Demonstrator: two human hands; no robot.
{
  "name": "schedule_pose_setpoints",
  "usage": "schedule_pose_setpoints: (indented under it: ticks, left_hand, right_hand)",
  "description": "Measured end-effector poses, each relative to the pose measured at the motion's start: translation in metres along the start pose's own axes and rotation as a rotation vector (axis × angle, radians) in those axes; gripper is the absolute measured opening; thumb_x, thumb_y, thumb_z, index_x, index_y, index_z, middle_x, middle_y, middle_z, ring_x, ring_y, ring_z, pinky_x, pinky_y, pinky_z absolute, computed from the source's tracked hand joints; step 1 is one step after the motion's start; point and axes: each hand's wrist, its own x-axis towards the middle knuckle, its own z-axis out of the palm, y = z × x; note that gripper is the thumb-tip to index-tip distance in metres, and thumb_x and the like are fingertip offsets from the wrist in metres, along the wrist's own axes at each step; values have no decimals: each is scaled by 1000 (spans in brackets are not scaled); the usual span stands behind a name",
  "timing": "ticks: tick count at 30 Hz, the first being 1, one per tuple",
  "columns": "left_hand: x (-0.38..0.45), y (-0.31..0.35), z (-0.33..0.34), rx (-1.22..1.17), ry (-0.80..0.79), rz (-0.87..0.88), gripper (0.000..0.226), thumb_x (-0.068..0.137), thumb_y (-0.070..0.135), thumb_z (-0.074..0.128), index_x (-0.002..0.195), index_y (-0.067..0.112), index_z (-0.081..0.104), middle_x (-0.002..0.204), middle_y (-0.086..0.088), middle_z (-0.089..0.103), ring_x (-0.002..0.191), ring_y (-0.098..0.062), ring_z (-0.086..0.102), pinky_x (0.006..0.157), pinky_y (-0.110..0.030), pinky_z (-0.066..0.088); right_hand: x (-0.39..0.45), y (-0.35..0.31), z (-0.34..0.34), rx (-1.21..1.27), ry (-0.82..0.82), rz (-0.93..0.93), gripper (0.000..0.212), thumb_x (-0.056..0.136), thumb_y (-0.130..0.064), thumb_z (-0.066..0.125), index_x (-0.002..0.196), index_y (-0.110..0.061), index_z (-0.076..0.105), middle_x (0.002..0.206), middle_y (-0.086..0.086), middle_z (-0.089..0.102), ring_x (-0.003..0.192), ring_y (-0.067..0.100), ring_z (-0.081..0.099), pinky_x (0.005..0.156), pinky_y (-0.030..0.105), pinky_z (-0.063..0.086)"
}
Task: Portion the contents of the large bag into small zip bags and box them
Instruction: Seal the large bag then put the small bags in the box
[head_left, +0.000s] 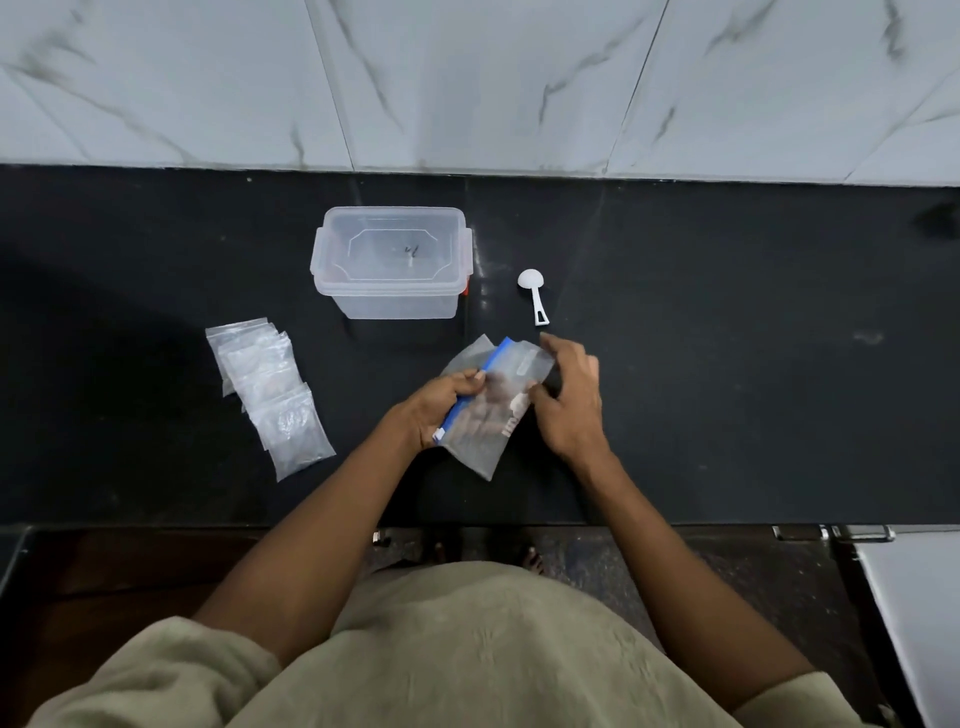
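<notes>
From my remote seat, I see a black counter (727, 389) below marble tiles (467, 78). A clear lidded box (389, 262) stands at the back, closed. Just in front, the big bag (483, 415) (blue zip strip along one edge) lies between both hands: the left hand (439, 410) curls its fingers round the zip edge, the right hand (569, 402) pinches the opposite side. A fan of small zip bags (270, 395) lies to the left. A white scoop (534, 293) rests beside the box.
</notes>
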Motion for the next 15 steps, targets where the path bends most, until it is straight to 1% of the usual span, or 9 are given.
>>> schedule_pose_setpoints:
  ticks: [2,4,5,6,7,10,12,14,15]
  left_hand:
    - [-2,2,-5,42,-42,-1,21,106,14,46,113,5,63,94,-14,72,76,-23,74,72,-38,63]
    - [-3,6,-8,59,-73,-1,22,106,15,46,115,5,63,93,-13,73,77,-22,74,73,-37,63]
    - [-4,9,-7,69,-90,4,23,106,16,45,117,6,62,93,-13,74,77,-22,74,73,-36,63]
    - [-5,11,-7,74,-106,6,23,106,16,45,119,6,62,94,-13,74,77,-22,74,72,-36,63]
    - [-5,12,-7,80,-114,5,24,106,16,46,120,7,62,95,-13,74,78,-22,74,73,-36,63]
    - [-2,17,-11,82,-125,-11,25,105,16,48,123,7,61,101,-15,72,81,-24,74,76,-38,62]
    - [0,20,-11,107,-131,-29,26,104,16,49,125,7,61,102,-15,72,80,-23,74,76,-38,62]
    - [0,24,-9,170,-135,-51,23,104,16,50,122,7,62,98,-13,73,79,-22,74,73,-35,64]
    - [1,26,-8,211,-125,-51,21,104,15,50,118,9,64,95,-10,74,77,-20,74,72,-33,64]
  right_hand:
    - [9,6,-6,63,-101,51,53,80,-12,69,131,-25,58,122,-6,59,107,7,50,88,19,45]
    - [15,11,-8,209,-176,110,30,79,-16,74,106,-28,69,96,0,67,89,14,60,82,36,54]
    - [16,14,-10,253,-192,104,21,79,-16,78,94,-28,70,87,-3,64,82,14,59,78,37,53]
    - [17,17,-10,269,-192,72,21,79,-14,81,88,-29,70,85,-7,59,79,12,55,76,32,50]
    - [16,19,-12,300,-192,45,24,79,-13,84,90,-30,71,88,-9,54,80,8,52,78,27,48]
    - [17,24,-18,433,-240,55,31,80,-6,82,102,-27,75,97,-5,51,82,8,51,82,20,48]
    - [19,25,-23,442,-299,101,20,82,-6,81,92,-23,78,94,2,56,76,13,51,73,21,47]
    - [22,29,-28,346,-384,134,7,84,-10,81,81,-15,77,86,3,58,69,11,50,67,22,43]
    - [23,31,-30,267,-430,144,8,84,-13,81,79,-13,75,83,1,59,67,8,49,67,22,42]
